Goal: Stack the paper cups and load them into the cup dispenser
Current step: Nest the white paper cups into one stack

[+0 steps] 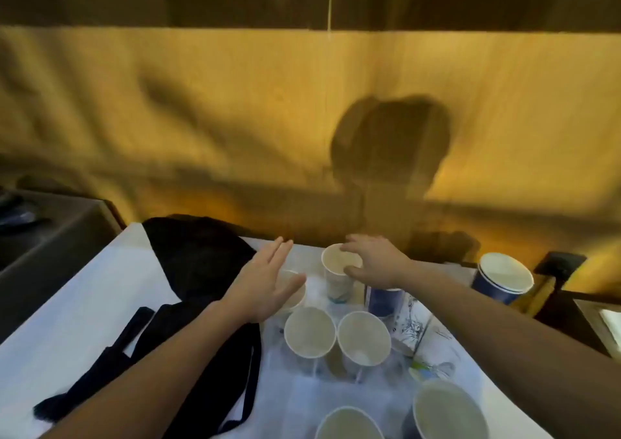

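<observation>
While most paper cups (309, 331) are standing loose, unstacked on tabletop (84, 304), right hand (373, 264) is pinching cup rim (341, 259); left hand (265, 284) is hovering spread.

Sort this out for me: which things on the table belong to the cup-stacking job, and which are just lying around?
Job:
- white cup gripped at the rim by the right hand
- cup under the open left hand
- two open cups in the middle
- two near cups
- blue cups

Lying around:
- black bag
- printed sheets

No dispenser clearly visible.
</observation>
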`<state>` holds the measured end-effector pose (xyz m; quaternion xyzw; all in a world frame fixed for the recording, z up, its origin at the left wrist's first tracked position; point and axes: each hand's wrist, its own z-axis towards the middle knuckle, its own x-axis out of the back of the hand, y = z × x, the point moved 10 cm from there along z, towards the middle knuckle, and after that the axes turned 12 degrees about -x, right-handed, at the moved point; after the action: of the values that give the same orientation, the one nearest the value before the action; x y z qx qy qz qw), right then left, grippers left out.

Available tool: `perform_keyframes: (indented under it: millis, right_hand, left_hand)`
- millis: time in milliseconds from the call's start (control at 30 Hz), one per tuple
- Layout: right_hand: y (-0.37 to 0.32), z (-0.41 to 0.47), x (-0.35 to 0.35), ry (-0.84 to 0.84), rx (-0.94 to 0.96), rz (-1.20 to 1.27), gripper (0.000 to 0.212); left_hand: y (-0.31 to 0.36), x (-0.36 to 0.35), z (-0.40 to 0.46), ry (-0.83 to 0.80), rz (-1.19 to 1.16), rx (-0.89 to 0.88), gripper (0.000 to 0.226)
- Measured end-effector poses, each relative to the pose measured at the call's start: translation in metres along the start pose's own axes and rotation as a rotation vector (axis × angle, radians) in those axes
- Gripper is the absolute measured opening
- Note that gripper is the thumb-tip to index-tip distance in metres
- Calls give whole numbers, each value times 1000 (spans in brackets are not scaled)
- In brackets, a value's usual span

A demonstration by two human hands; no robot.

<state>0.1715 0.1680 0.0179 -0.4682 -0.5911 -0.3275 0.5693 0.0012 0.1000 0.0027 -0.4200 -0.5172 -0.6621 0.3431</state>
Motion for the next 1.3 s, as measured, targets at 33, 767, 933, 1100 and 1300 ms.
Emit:
perform_keyframes:
  millis: [33,767,933,1100,1300]
  right_hand:
    - [-2,4,-7,-25,3,-16,49]
    - [-9,51,-37,-168,-140,29,77]
    - [-9,57,-41,-152,-126,-6,76]
    - [-8,60,-42,-141,-124,-14,71]
    - [-8,61,-41,-144,-117,-9,65]
  left_hand:
    - [-5,-3,-4,-5,-40,15,81]
    - [-39,-32,-22,108,-316,245,103]
    - [-41,-32,-26,167,-369,298,101]
    - [-40,-32,-26,209,-427,318,100]
    - [-44,-19,-31,276,-451,341,103]
